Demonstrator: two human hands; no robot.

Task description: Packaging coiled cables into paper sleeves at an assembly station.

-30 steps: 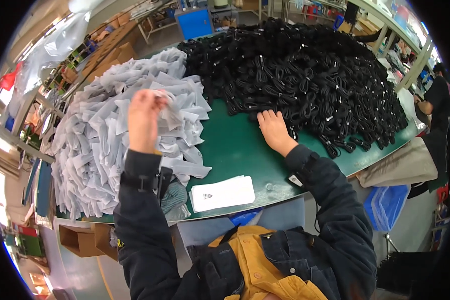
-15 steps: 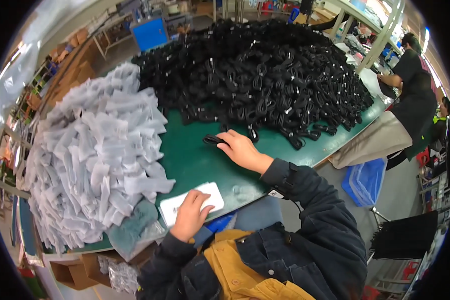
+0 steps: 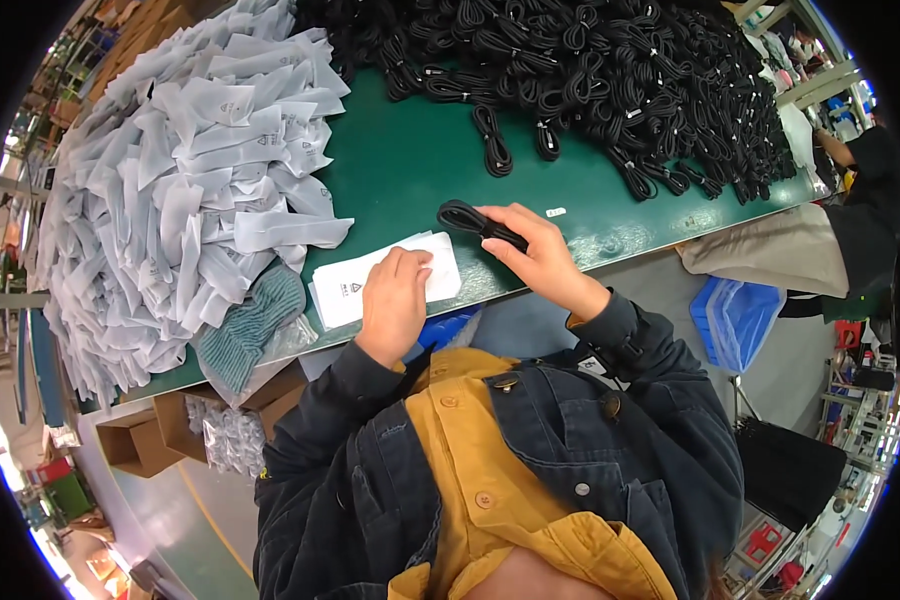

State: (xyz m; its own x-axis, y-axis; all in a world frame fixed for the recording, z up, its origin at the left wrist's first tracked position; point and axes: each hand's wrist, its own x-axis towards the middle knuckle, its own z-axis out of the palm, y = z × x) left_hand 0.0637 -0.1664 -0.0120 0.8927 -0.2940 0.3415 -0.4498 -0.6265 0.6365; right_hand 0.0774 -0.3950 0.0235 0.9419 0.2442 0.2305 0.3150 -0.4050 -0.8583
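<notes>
My right hand (image 3: 548, 258) is closed around a coiled bundle of black cable (image 3: 460, 214), whose looped end sticks out to the left, past the fingertips. It hovers just right of a small stack of flat white bags (image 3: 342, 288) at the table's near edge. On that stack rests my left hand (image 3: 394, 296), its fingers bent and its thumb and fingertips drawn together at the top bag. A dark printed mark shows on the bag beside the hand. Two loose cable bundles (image 3: 491, 142) lie farther off on the green table (image 3: 400, 165).
A large heap of filled whitish bags (image 3: 205, 150) covers the left side. Black cable bundles (image 3: 610, 75) are piled along the back. A teal knitted cloth (image 3: 255, 325) lies at the near left edge, above cardboard boxes (image 3: 140, 445). A blue bin (image 3: 735, 320) stands at right.
The view has tilted downward. My right hand has brought the cable bundle nearer to the white bags. My left fingers, more spread before, are now bent together on the top bag.
</notes>
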